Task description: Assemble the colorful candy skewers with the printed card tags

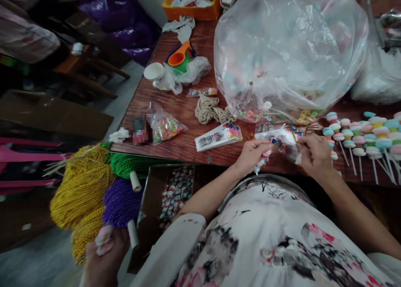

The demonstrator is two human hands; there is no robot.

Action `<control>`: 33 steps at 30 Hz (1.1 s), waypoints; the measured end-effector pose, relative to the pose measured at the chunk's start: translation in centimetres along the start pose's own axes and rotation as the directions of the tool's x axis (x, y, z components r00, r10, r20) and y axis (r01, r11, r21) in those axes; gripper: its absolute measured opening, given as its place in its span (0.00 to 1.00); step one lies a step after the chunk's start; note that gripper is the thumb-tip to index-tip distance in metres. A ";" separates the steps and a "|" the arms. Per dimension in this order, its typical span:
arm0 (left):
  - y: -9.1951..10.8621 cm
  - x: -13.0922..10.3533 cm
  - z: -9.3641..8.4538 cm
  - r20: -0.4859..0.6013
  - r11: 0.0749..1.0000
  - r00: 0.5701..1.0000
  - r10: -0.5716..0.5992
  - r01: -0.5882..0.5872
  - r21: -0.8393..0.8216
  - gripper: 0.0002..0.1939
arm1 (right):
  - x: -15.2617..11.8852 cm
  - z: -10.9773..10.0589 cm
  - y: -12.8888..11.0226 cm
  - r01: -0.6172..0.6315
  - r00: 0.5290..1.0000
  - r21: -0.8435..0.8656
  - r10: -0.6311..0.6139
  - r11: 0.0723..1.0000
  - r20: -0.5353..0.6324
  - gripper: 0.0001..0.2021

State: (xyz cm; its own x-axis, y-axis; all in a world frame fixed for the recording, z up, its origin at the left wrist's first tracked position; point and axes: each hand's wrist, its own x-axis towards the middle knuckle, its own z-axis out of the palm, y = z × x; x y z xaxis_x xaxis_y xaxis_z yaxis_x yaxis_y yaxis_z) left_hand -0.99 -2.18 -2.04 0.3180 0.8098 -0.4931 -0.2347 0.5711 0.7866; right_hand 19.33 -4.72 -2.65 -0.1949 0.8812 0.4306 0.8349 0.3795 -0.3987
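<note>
Both hands (283,153) hold candy skewer (262,159) at table edge (175,153).

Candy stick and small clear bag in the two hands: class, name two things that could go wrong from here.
The left hand holds the candy stick at the table edge; if it slipped, it might fall to the lap. The right hand pinches the thin clear bag, which might tear. Nearby finished sticks could be knocked.
</note>
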 end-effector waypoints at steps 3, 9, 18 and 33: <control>-0.2 1.1 1.0 0.036 0.997 0.996 0.079 -0.080 0.016 0.18 | 1.3 -0.3 -1.1 0.018 0.996 0.067 -0.013 0.998 -0.086 0.03; 0.0 3.4 1.7 0.003 0.997 0.999 0.037 -0.037 0.061 0.17 | 3.3 1.8 2.6 -0.017 1.000 -0.269 0.013 0.963 -0.020 0.05; 1.0 3.2 2.1 0.028 0.980 0.981 0.193 -0.194 0.050 0.14 | 3.2 0.0 -0.4 0.028 0.991 0.240 0.004 0.970 -0.131 0.08; -0.7 2.6 0.3 0.112 0.952 0.946 0.305 -0.304 -0.029 0.19 | 3.5 2.1 -2.1 0.008 0.995 0.254 0.018 0.967 -0.099 0.10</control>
State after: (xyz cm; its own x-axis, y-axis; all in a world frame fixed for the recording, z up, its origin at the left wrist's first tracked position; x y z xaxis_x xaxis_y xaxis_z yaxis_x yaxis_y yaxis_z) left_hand 0.31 -0.47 -3.75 0.3318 0.9251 -0.1846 -0.3465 0.3015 0.8883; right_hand 15.83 -1.79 -2.01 -0.1280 0.8559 0.5011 0.6753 0.4452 -0.5880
